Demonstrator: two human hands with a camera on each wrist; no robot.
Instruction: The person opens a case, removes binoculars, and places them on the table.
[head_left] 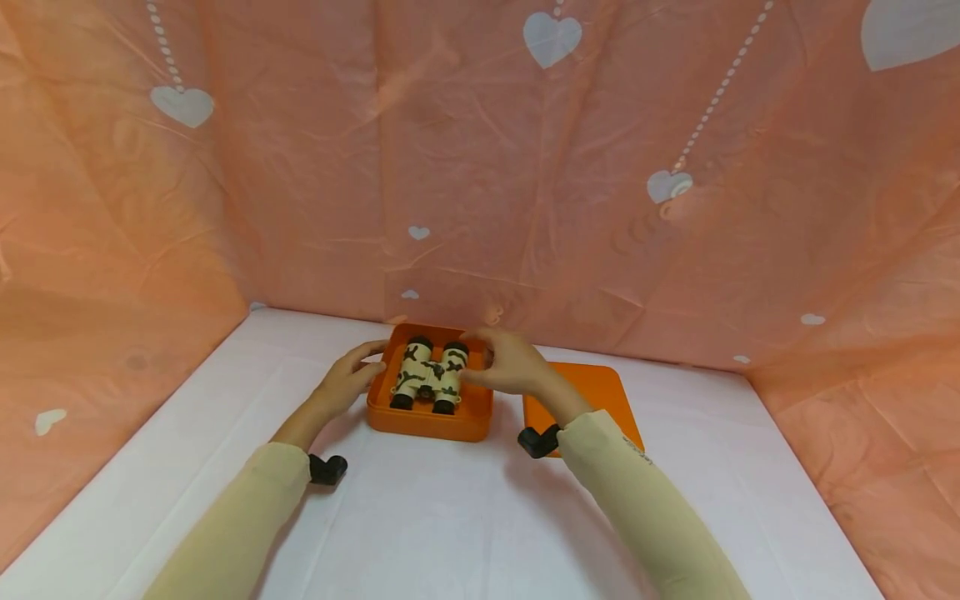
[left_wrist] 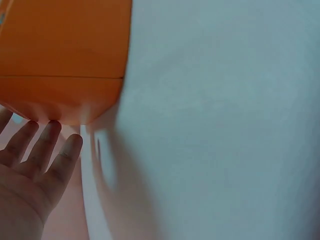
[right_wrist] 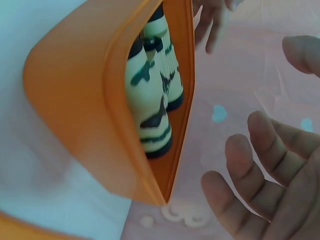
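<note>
A pair of camouflage-patterned binoculars (head_left: 429, 375) with black ends lies inside an orange box (head_left: 427, 423), which stands uncovered on the table. At the box's left side is my left hand (head_left: 350, 379); in the left wrist view its straight fingers (left_wrist: 48, 137) reach the box wall, and they appear to touch it. Over the right rim hovers my right hand (head_left: 513, 362), thumb and fingers spread apart. The right wrist view shows that hand (right_wrist: 280, 200) holding nothing, with a gap between its fingertips and the box.
A flat orange lid (head_left: 603, 396) lies to the right of the box, partly under my right forearm. The white-covered table (head_left: 420, 517) meets a pink cloth backdrop (head_left: 480, 208) with white hearts. Black wrist-worn devices (head_left: 327, 470) sit on both wrists.
</note>
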